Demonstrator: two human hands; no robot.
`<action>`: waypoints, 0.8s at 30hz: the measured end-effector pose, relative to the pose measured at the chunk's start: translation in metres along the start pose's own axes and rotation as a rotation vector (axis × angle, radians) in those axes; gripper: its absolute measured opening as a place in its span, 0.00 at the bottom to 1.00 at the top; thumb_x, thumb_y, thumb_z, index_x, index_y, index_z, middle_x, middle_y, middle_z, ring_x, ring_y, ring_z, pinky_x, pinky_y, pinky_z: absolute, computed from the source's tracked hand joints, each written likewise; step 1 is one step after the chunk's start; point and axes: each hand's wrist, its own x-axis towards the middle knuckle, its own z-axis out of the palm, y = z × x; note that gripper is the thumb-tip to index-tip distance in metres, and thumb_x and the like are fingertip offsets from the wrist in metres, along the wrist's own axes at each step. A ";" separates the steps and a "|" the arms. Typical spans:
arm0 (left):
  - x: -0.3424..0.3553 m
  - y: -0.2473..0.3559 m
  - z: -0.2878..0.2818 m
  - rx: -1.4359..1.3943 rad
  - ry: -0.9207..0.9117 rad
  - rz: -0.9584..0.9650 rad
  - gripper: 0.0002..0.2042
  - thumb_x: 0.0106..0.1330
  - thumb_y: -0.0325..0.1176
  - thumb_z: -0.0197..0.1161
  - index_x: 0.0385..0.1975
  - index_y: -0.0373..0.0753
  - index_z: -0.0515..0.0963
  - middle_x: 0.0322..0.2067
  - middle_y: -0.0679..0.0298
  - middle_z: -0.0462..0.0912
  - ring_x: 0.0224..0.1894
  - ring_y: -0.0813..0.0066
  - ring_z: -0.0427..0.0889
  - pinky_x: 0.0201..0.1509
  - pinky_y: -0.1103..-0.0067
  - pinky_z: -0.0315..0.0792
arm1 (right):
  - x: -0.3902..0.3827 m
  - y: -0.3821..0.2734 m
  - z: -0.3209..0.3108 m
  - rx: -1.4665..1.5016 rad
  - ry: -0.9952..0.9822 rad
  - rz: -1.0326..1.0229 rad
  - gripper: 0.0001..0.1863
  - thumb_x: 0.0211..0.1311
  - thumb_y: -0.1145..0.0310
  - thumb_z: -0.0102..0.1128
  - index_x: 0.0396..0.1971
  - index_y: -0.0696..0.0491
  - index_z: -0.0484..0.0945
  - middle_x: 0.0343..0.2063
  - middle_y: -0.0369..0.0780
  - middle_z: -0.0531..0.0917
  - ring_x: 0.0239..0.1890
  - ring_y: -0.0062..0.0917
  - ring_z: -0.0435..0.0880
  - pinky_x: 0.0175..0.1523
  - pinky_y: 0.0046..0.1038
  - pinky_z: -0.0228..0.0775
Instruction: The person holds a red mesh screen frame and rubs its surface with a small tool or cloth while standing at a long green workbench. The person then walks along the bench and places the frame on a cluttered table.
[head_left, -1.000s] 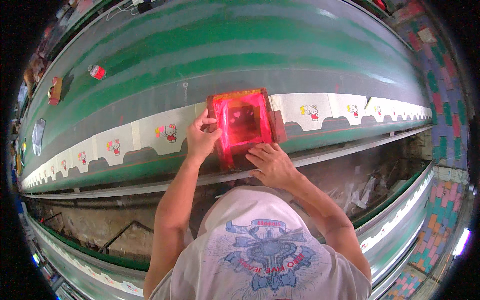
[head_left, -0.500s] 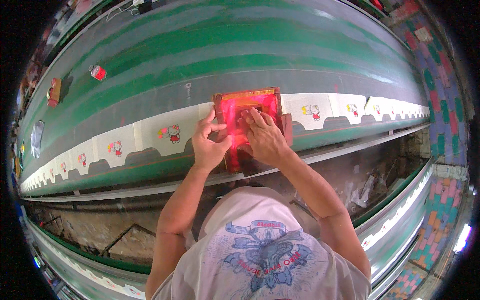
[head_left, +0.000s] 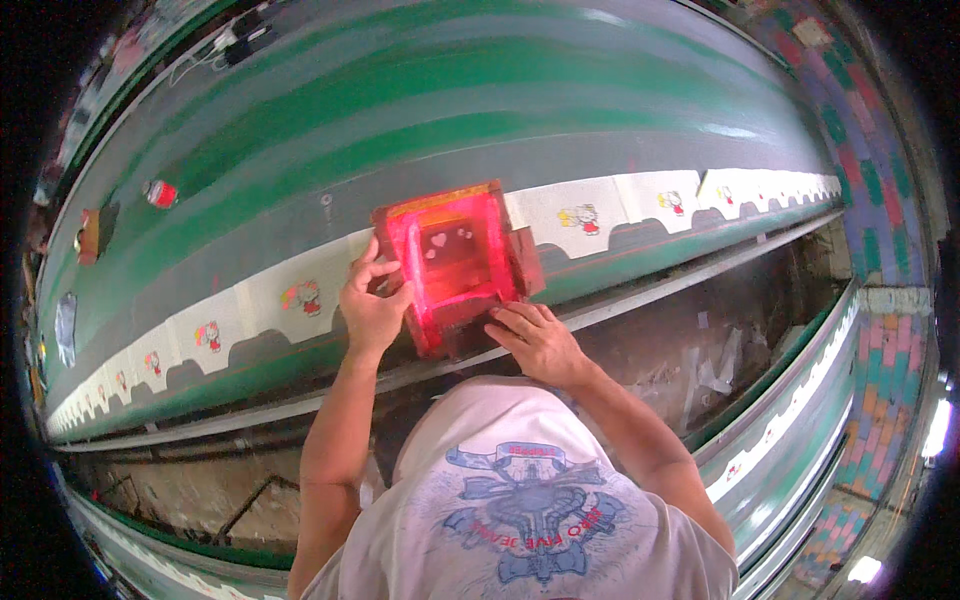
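Note:
A small wooden screen printing frame (head_left: 455, 262) with reddish-pink mesh is over the strip of white printed pieces at the table's near edge. Pale heart shapes show in its mesh. My left hand (head_left: 370, 308) grips the left side, with thumb and fingers bent against the wood. At the near right corner, my right hand (head_left: 543, 345) has its curled fingers on the frame's edge. A printed piece with a cartoon cat figure (head_left: 303, 297) lies left of the frame, and a similar figure (head_left: 580, 218) is to its right. Whatever lies under the frame is hidden.
The long green and grey table (head_left: 430, 110) curves across the view. A jar with red contents (head_left: 160, 194), a small wooden block-like item (head_left: 89, 237) and a crumpled clear plastic piece (head_left: 66, 328) stand at the left. Behind a metal rail, a littered gap (head_left: 690, 365) separates another table.
My right hand has drawn back from inside the frame to its near right corner, uncovering the mesh. The frame looks slightly turned. The view has shifted, so things appear further left.

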 end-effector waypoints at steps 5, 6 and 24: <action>0.004 -0.010 0.053 -0.071 -0.015 -0.060 0.13 0.61 0.19 0.80 0.44 0.32 0.88 0.80 0.39 0.73 0.75 0.59 0.82 0.65 0.72 0.89 | -0.029 0.037 -0.008 0.091 0.076 0.030 0.23 0.67 0.68 0.64 0.61 0.53 0.90 0.63 0.45 0.87 0.67 0.43 0.85 0.69 0.48 0.81; 0.005 -0.012 0.068 -0.079 -0.008 -0.032 0.12 0.62 0.19 0.80 0.44 0.32 0.88 0.80 0.38 0.73 0.75 0.58 0.82 0.66 0.71 0.88 | -0.036 0.046 -0.014 0.085 0.094 0.032 0.23 0.66 0.69 0.64 0.60 0.53 0.90 0.62 0.45 0.88 0.66 0.43 0.85 0.69 0.47 0.81; 0.015 0.005 0.256 -0.211 0.024 -0.311 0.17 0.61 0.14 0.79 0.49 0.31 0.84 0.80 0.52 0.77 0.50 0.77 0.90 0.52 0.76 0.86 | -0.113 0.225 -0.095 0.323 0.231 -0.034 0.29 0.50 0.80 0.69 0.58 0.56 0.89 0.57 0.45 0.90 0.61 0.43 0.89 0.65 0.46 0.86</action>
